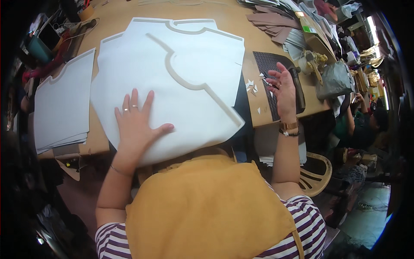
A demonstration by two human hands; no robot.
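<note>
A large white cut panel (194, 125) lies in front of me, with a grey-beige strip (174, 71) along its curved upper edge. More white panels (207, 47) with similar edging spread out beneath it. My left hand (137, 121) rests flat on the top panel, fingers spread. To the right, my right hand (285, 93) is raised palm sideways over a dark woven mat (265, 64), its fingers apart and nothing visible in them. Close beside that hand lies a hammer (299, 93) with a dark handle. Small white triangular scraps (251, 85) are scattered by the mat.
A stack of white panels (64, 108) sits at the table's left edge. Brown strips (274, 23) are piled at the far right, near a pot with a brush (317, 71) and a grey plastic-wrapped bundle (336, 80). A plastic chair (317, 175) stands at lower right.
</note>
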